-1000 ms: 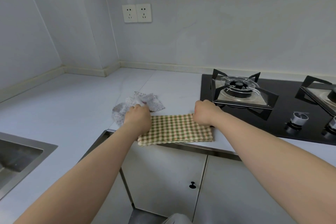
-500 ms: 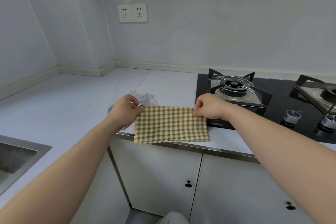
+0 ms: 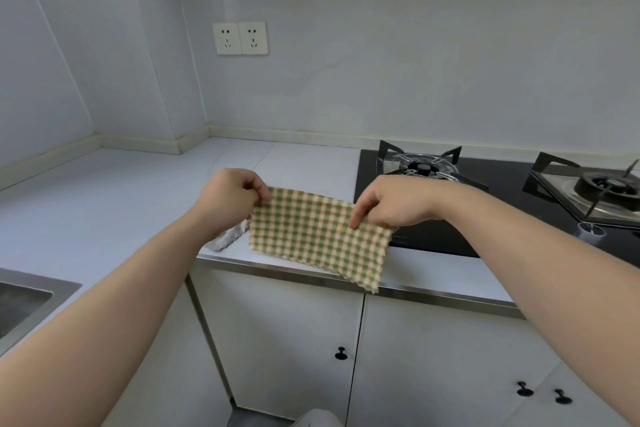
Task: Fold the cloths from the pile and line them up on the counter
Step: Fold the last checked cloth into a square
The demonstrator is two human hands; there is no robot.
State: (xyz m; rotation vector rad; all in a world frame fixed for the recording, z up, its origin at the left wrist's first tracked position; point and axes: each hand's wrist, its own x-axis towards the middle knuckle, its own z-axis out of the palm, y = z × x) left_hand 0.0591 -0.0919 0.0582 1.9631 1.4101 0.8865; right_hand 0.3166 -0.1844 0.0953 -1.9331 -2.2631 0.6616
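Head view, looking down over an L-shaped white table set against pale grey walls. A double wall socket sits on the far wall above the corner. A black gas hob with two burners is let into the table at right. The corner of a steel sink shows at the near left. White cabinet doors with small black knobs close the front below a steel edge strip.

Green-and-cream checked cloth: held up over the near edge of the table, between the sink side and the hob. It appears folded into a rectangle. Long axis runs left to right, sloping down toward the right. The top edge is stretched between the hands; the lower right corner points down and overlaps the steel strip in view. Contact with the table: cannot tell.

Left hand: fingers curled, pinching the cloth's upper left corner.
Right hand: thumb and forefinger pinching the top edge near the upper right corner.

White cloth with a scalloped edge lies on the table just left of the checked cloth, mostly hidden behind the left wrist.
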